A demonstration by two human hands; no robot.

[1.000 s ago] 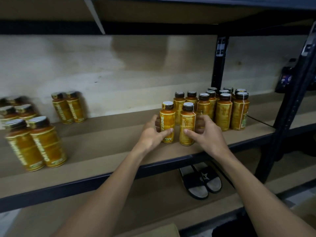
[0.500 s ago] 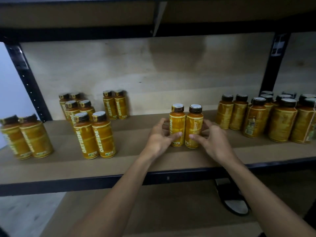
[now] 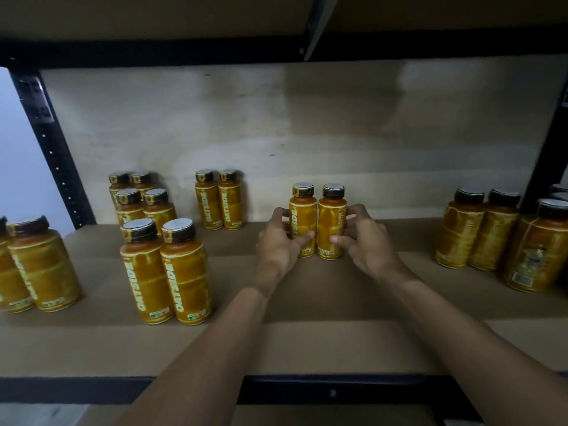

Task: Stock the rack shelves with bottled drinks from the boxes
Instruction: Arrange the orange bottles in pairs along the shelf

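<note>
Upright, bottles (image 3: pixel 330 222) between left grip (image 3: pixel 278 245), right grip (image 3: pixel 365 245)

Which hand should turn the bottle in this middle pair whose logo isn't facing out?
Right, probably: the right hand grips the right bottle, whose logo is turned away, while the left hand holds the left bottle, logo outward.

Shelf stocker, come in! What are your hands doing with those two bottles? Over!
Left hand grips left bottle, right hand grips right bottle. Both upright on shelf, side by side. Nothing blocking; back pair and right group stand apart.
</note>
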